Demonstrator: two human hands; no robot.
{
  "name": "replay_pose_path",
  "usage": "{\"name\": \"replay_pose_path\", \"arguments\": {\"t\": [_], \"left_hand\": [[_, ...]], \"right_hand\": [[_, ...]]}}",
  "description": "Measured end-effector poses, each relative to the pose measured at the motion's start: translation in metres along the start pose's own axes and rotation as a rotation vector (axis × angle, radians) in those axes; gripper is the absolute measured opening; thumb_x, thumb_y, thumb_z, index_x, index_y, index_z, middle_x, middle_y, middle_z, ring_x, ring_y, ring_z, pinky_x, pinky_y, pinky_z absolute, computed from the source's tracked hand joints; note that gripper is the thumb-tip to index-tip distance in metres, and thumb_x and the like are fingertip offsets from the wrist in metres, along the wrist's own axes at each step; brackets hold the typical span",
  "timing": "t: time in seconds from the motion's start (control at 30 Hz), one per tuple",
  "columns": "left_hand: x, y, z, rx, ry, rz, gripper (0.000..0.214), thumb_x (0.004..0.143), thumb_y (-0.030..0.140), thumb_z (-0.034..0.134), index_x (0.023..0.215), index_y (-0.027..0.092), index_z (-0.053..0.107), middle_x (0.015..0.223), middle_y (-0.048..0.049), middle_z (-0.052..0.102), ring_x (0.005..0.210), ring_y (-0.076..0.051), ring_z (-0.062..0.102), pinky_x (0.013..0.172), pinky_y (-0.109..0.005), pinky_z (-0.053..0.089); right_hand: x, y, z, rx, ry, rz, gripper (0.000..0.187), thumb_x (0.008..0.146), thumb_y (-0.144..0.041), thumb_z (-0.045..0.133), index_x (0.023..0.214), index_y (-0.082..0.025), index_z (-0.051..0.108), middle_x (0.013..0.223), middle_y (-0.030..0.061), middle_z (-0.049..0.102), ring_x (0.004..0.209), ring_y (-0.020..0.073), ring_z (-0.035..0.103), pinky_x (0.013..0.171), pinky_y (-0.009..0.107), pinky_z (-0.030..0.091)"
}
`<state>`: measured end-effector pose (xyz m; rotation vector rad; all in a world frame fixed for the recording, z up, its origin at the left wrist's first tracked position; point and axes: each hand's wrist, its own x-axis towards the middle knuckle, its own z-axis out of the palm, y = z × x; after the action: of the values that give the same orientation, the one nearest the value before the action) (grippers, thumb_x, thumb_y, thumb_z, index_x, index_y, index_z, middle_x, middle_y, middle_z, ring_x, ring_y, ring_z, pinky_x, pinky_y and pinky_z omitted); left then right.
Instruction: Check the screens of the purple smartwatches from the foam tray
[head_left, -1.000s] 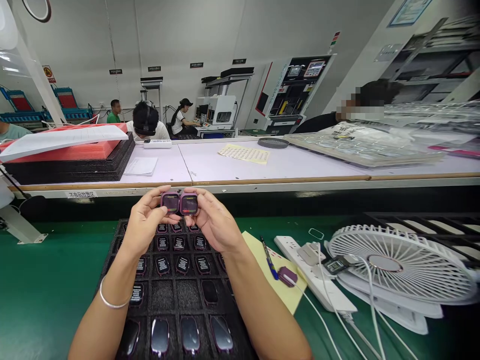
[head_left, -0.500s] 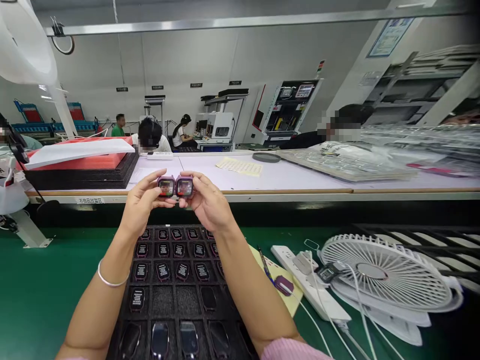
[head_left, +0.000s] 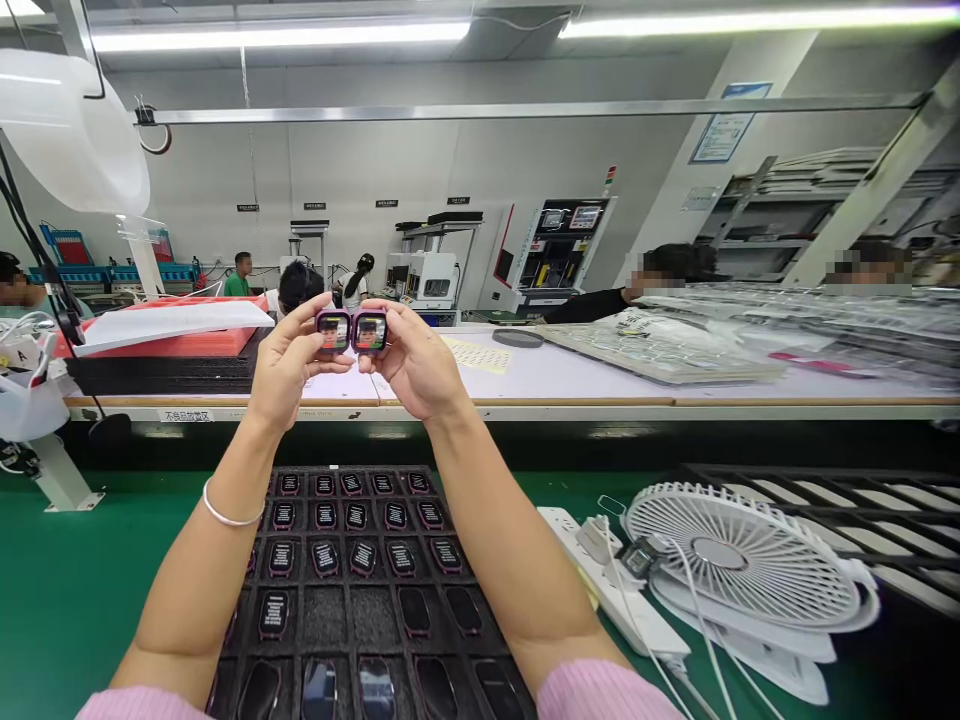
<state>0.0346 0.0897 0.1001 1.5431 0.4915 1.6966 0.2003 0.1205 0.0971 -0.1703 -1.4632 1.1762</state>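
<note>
My left hand (head_left: 289, 360) pinches a purple-framed smartwatch (head_left: 333, 331) with thumb and fingers. Right beside it, my right hand (head_left: 420, 360) grips a second purple smartwatch (head_left: 370, 332). Both watches are held up side by side, nearly touching, their lit screens facing me with a coloured picture. Under my forearms lies a black foam tray (head_left: 328, 615) with square compartments. Several watch bodies sit in it; the far rows show white text on dark screens, and the near ones are dark. Two compartments in the middle hold no watch.
To the right stand a white fan (head_left: 742, 560), a white power strip (head_left: 622, 590) and charging cables. A raised shelf (head_left: 585, 400) crosses ahead, with stacked clear trays (head_left: 675, 350), and red foam (head_left: 180, 340) at left. Several people sit beyond it.
The view has tilted upward, showing the ceiling lights. Both hands have risen with the two watches, still side by side. The yellow paper by the power strip is now mostly behind my right arm.
</note>
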Motion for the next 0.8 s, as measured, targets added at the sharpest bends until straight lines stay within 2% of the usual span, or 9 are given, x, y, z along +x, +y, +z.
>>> {"name": "replay_pose_path", "arguments": {"t": [0.33, 0.47, 0.6, 0.7, 0.8], "left_hand": [[-0.004, -0.007, -0.002, 0.029, 0.002, -0.085, 0.056, 0.083, 0.030, 0.055, 0.137, 0.015, 0.057, 0.094, -0.0063, 0.076, 0.062, -0.016, 0.074, 0.065, -0.033, 0.065], [-0.003, -0.014, -0.004, 0.027, -0.004, -0.107, 0.054, 0.083, 0.030, 0.055, 0.135, 0.015, 0.059, 0.101, -0.0078, 0.075, 0.063, -0.017, 0.074, 0.064, -0.033, 0.065], [-0.002, -0.025, -0.006, 0.053, -0.013, -0.104, 0.056, 0.079, 0.025, 0.060, 0.134, 0.018, 0.060, 0.100, -0.0051, 0.073, 0.064, -0.015, 0.073, 0.067, -0.032, 0.065], [-0.013, -0.036, -0.006, 0.139, -0.006, -0.036, 0.060, 0.075, 0.021, 0.070, 0.134, 0.020, 0.060, 0.102, -0.0041, 0.071, 0.065, -0.012, 0.071, 0.066, -0.026, 0.062], [-0.038, -0.047, -0.006, 0.216, 0.013, 0.000, 0.058, 0.074, 0.019, 0.075, 0.130, 0.023, 0.060, 0.104, -0.0042, 0.070, 0.065, -0.009, 0.067, 0.062, -0.021, 0.059]], "right_hand": [[-0.011, 0.008, -0.001, 0.046, 0.052, 0.025, 0.018, 0.100, -0.027, 0.049, 0.108, -0.020, 0.063, 0.078, -0.0019, 0.068, 0.052, 0.0101, 0.062, 0.054, 0.024, 0.052], [-0.014, 0.015, -0.005, 0.045, 0.067, 0.028, 0.017, 0.099, -0.030, 0.052, 0.107, -0.020, 0.063, 0.078, -0.0020, 0.067, 0.052, 0.0097, 0.061, 0.054, 0.024, 0.052], [-0.015, 0.021, -0.009, 0.024, 0.069, 0.029, 0.019, 0.097, -0.034, 0.055, 0.109, -0.021, 0.060, 0.076, -0.0024, 0.066, 0.054, 0.0102, 0.062, 0.054, 0.024, 0.050], [-0.024, 0.025, -0.013, 0.030, 0.042, 0.055, 0.023, 0.092, -0.036, 0.062, 0.110, -0.022, 0.060, 0.083, -0.0016, 0.067, 0.059, 0.0106, 0.064, 0.059, 0.025, 0.053], [-0.047, 0.030, -0.015, 0.004, 0.003, 0.123, 0.037, 0.081, -0.028, 0.073, 0.115, -0.022, 0.059, 0.088, -0.0020, 0.067, 0.066, 0.0112, 0.065, 0.064, 0.026, 0.055]]}}
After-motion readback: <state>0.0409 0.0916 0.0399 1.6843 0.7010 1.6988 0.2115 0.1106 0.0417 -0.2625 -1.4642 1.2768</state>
